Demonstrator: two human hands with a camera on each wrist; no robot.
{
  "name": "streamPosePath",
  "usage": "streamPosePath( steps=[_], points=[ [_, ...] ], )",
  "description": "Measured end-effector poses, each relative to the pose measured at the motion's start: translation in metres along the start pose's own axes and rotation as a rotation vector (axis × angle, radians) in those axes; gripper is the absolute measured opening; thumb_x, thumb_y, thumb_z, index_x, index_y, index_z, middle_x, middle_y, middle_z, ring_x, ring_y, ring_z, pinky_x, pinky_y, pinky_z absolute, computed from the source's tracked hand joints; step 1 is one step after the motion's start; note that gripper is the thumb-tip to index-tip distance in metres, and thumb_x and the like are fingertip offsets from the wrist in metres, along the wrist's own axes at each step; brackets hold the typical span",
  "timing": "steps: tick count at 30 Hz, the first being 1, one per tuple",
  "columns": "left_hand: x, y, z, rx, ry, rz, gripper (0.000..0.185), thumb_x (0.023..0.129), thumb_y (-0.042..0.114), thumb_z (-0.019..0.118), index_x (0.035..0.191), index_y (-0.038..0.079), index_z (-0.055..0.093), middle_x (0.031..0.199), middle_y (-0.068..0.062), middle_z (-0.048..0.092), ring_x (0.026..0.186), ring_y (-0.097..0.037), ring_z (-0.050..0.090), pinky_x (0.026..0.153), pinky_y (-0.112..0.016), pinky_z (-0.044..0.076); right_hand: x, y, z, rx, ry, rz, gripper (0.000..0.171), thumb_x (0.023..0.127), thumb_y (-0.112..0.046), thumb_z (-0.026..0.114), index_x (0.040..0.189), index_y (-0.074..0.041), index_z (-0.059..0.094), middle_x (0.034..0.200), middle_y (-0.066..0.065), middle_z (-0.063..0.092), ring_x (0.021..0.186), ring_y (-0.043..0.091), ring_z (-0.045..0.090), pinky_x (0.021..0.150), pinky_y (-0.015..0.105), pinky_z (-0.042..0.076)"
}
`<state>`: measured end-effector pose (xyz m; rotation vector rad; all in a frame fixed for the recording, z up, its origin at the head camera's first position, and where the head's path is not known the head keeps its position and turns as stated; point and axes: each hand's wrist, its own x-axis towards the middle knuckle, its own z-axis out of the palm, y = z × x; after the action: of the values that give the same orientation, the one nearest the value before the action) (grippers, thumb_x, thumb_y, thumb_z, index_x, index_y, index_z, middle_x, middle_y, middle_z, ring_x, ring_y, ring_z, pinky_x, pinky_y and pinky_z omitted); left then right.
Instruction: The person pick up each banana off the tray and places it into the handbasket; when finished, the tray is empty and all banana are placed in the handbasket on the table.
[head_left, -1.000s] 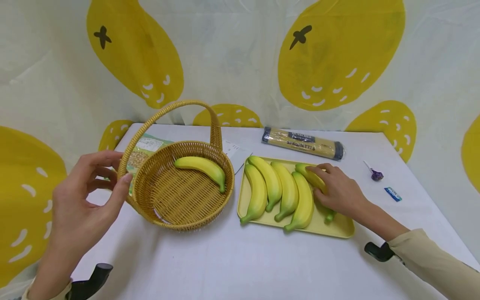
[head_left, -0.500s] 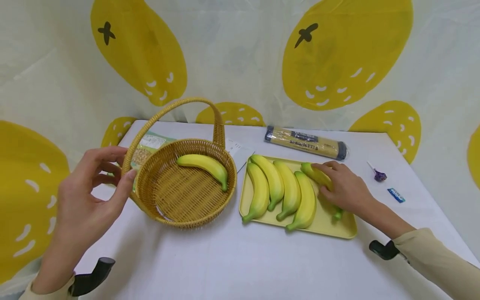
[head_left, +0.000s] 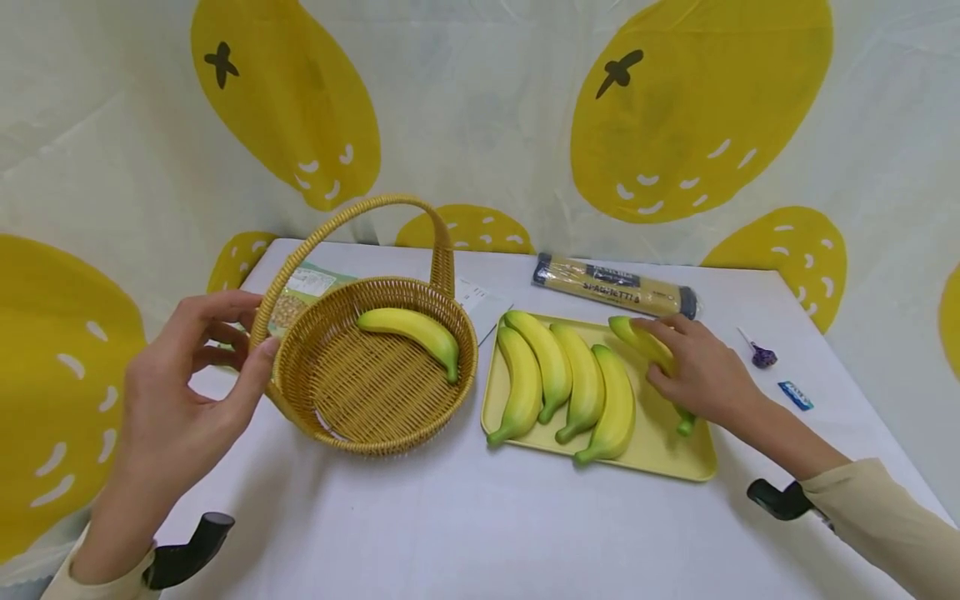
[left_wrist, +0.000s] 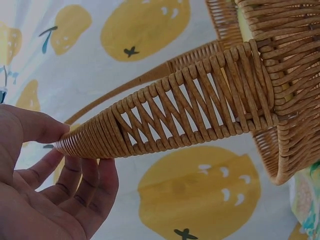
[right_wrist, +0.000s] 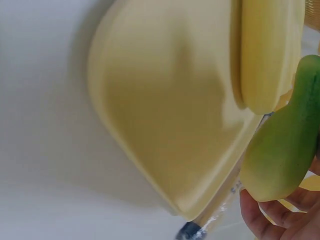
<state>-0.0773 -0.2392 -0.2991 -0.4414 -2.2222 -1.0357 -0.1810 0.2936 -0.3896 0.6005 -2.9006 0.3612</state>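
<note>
My left hand (head_left: 191, 367) pinches the side of the tall handle (left_wrist: 165, 107) of a round wicker basket (head_left: 367, 396), thumb on one face and fingers on the other. Inside the basket, one yellow banana (head_left: 412, 329) with green tips lies along the far right wall. Over the right part of a pale yellow tray (head_left: 663, 446), my right hand (head_left: 705, 371) grips another banana (right_wrist: 282, 150) from above. That banana is lifted, its green end tilted toward the near side. Several bananas (head_left: 581, 379) lie side by side across the tray's left and middle.
Behind the tray lies a spaghetti pack (head_left: 615, 285). A lollipop (head_left: 763, 357) and a small blue wrapper (head_left: 795, 395) are to the right. A green printed bag (head_left: 307, 283) and a white sheet (head_left: 476, 296) lie behind the basket. A fruit-print cloth hangs at the back.
My right hand has raised the banana off the tray and shifted slightly right. The left hand keeps its hold on the basket handle. The whole head view has drifted a little.
</note>
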Motion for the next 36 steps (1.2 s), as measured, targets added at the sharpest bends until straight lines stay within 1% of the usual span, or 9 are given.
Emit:
streamPosePath(
  steps=[5, 9, 13, 19, 24, 27, 30, 34, 36],
  points=[
    [0.0, 0.001, -0.002, 0.004, -0.016, -0.002, 0.049, 0.086, -0.012, 0.075, 0.133, -0.005, 0.064, 0.107, -0.006, 0.065, 0.085, -0.008, 0.061, 0.078, -0.01, 0.052, 0.003, -0.005, -0.006, 0.0, 0.044, -0.052, 0.064, 0.084, -0.009, 0.078, 0.146, -0.009, 0.061, 0.129, 0.024, 0.059, 0.104, 0.042, 0.06, 0.063, 0.055, 0.056],
    [-0.001, 0.001, -0.003, 0.01, -0.022, -0.009, 0.048, 0.086, -0.011, 0.075, 0.132, -0.006, 0.063, 0.107, -0.007, 0.065, 0.085, -0.008, 0.061, 0.078, -0.01, 0.052, 0.007, -0.011, -0.012, 0.002, 0.063, -0.08, 0.064, 0.084, -0.009, 0.078, 0.145, -0.01, 0.061, 0.133, 0.025, 0.059, 0.107, 0.044, 0.061, 0.06, 0.054, 0.056],
    [-0.002, 0.0, -0.002, 0.012, -0.016, -0.01, 0.048, 0.086, -0.01, 0.075, 0.132, -0.006, 0.063, 0.107, -0.007, 0.065, 0.085, -0.008, 0.061, 0.078, -0.01, 0.052, 0.01, -0.018, -0.018, 0.004, 0.061, -0.083, 0.063, 0.085, -0.009, 0.077, 0.146, -0.01, 0.061, 0.134, 0.024, 0.059, 0.107, 0.044, 0.061, 0.061, 0.054, 0.056],
    [-0.002, 0.002, -0.001, 0.013, -0.01, -0.004, 0.048, 0.086, -0.011, 0.075, 0.133, -0.004, 0.064, 0.107, -0.005, 0.065, 0.084, -0.008, 0.06, 0.078, -0.01, 0.052, 0.011, -0.024, -0.022, 0.004, 0.061, -0.094, 0.06, 0.086, -0.01, 0.076, 0.144, -0.009, 0.062, 0.134, 0.024, 0.059, 0.113, 0.045, 0.059, 0.069, 0.062, 0.058],
    [-0.001, 0.002, 0.0, 0.005, 0.0, 0.002, 0.051, 0.085, -0.013, 0.076, 0.133, -0.001, 0.065, 0.107, -0.003, 0.065, 0.084, -0.009, 0.06, 0.078, -0.01, 0.051, 0.016, -0.031, -0.028, -0.003, 0.092, -0.129, 0.059, 0.084, -0.009, 0.077, 0.142, -0.01, 0.065, 0.128, 0.021, 0.061, 0.106, 0.04, 0.061, 0.06, 0.053, 0.057],
    [0.0, 0.0, 0.001, 0.001, 0.002, 0.009, 0.052, 0.084, -0.014, 0.077, 0.133, -0.001, 0.066, 0.107, -0.003, 0.065, 0.085, -0.009, 0.06, 0.078, -0.009, 0.051, 0.018, -0.036, -0.032, -0.004, 0.099, -0.135, 0.058, 0.084, -0.008, 0.076, 0.141, -0.01, 0.066, 0.127, 0.02, 0.061, 0.103, 0.039, 0.061, 0.055, 0.049, 0.055],
    [0.001, -0.001, 0.0, 0.006, -0.004, 0.01, 0.053, 0.084, -0.014, 0.078, 0.133, 0.0, 0.066, 0.107, -0.003, 0.065, 0.085, -0.009, 0.06, 0.077, -0.009, 0.051, 0.02, -0.04, -0.036, 0.001, 0.092, -0.127, 0.059, 0.085, -0.008, 0.076, 0.143, -0.012, 0.065, 0.13, 0.02, 0.061, 0.105, 0.039, 0.061, 0.055, 0.049, 0.055],
    [0.001, 0.0, 0.0, 0.013, -0.009, 0.01, 0.053, 0.083, -0.014, 0.078, 0.133, 0.0, 0.066, 0.107, -0.002, 0.065, 0.085, -0.008, 0.06, 0.077, -0.009, 0.051, 0.023, -0.047, -0.038, -0.001, 0.073, -0.125, 0.06, 0.086, -0.009, 0.077, 0.145, -0.013, 0.065, 0.133, 0.02, 0.06, 0.109, 0.038, 0.06, 0.062, 0.052, 0.058],
    [0.0, 0.0, 0.0, 0.011, -0.006, 0.012, 0.053, 0.083, -0.015, 0.078, 0.133, 0.0, 0.066, 0.106, -0.003, 0.065, 0.085, -0.008, 0.06, 0.077, -0.009, 0.051, 0.024, -0.05, -0.04, -0.005, 0.068, -0.133, 0.06, 0.086, -0.009, 0.076, 0.145, -0.013, 0.065, 0.132, 0.02, 0.06, 0.107, 0.037, 0.059, 0.063, 0.051, 0.058]
  ],
)
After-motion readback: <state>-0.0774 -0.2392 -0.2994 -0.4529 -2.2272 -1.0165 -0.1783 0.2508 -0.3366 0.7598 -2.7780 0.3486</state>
